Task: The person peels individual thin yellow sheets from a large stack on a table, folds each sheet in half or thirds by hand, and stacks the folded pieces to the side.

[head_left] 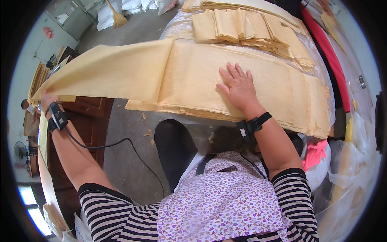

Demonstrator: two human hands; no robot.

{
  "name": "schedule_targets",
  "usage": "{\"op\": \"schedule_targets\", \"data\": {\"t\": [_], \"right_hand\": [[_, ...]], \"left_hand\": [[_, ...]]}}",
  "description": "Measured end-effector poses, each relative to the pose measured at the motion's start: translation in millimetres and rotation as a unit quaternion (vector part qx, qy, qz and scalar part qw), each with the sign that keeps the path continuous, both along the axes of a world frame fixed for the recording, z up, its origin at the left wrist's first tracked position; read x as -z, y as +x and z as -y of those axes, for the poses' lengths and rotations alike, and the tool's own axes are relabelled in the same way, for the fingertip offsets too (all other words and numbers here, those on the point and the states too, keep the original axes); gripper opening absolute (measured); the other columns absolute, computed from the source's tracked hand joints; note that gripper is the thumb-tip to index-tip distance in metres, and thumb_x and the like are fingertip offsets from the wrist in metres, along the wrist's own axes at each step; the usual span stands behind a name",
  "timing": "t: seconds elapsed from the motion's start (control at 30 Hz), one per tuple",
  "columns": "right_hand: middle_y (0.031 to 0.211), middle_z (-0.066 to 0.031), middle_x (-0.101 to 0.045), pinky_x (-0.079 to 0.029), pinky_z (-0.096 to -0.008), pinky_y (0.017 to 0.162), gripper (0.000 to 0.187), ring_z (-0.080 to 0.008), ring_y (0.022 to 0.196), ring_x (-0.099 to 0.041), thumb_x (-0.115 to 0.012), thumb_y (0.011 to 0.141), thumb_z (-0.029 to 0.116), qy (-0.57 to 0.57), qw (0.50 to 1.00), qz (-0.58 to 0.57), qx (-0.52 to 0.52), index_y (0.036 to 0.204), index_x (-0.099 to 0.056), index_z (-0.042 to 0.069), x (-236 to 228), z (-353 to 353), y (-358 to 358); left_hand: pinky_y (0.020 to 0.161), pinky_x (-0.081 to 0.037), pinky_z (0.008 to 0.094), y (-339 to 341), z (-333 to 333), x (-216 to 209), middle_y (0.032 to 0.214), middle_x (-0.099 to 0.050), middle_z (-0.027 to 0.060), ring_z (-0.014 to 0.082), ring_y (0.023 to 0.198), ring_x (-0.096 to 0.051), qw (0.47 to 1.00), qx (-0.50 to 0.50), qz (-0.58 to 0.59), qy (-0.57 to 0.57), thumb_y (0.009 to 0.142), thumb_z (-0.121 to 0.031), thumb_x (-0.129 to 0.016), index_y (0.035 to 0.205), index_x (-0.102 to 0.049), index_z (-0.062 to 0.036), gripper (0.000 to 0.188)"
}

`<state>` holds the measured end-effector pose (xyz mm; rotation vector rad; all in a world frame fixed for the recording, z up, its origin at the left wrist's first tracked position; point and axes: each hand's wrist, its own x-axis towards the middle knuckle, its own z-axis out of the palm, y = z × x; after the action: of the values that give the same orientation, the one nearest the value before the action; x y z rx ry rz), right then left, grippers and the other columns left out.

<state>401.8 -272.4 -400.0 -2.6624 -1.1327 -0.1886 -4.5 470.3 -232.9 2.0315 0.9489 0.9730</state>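
The left hand (48, 99), at nine o'clock, grips the end of a tan sheet (115, 70) stretching past ten. At two o'clock, the right hand (240, 90) lies flat, fingers spread, on the stack (288, 90).

– What do we count?
– We count one left hand (48, 98), one right hand (238, 88), two wrist devices (59, 117), one flowered apron (225, 193).
– And around us?
– We see one broom (119, 19), one fan (20, 151); the stacked sheets (286, 86) we cannot count.
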Motion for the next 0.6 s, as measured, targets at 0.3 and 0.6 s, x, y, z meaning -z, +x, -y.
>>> {"op": "schedule_targets", "data": {"t": [0.3,0.6], "right_hand": [[0.159,-0.0094,-0.037,-0.018,-0.0562,0.119,0.057,-0.0301,0.149,-0.029,-0.051,0.097,0.051,-0.048,0.996,0.037,0.061,0.146,-0.050,0.022,1.6,16.0,10.9],[0.159,-0.0090,-0.037,-0.018,-0.0574,0.119,0.058,-0.0296,0.148,-0.030,-0.050,0.096,0.053,0.004,1.000,0.015,0.012,0.146,-0.050,0.023,2.9,2.6,1.4]], "left_hand": [[0.076,-0.054,0.0361,43.0,41.7,-10.3,0.099,-0.072,0.0135,0.0239,0.087,-0.069,0.956,-0.137,0.216,-0.141,0.104,-0.027,-0.032,0.124,-0.062,-0.0007,0.045],[0.062,-0.053,0.0336,-71.2,51.0,-164.5,0.093,-0.072,0.0107,0.0228,0.074,-0.068,0.903,-0.358,-0.108,0.211,0.099,-0.022,-0.048,0.119,-0.065,-0.0028,0.032]]}}
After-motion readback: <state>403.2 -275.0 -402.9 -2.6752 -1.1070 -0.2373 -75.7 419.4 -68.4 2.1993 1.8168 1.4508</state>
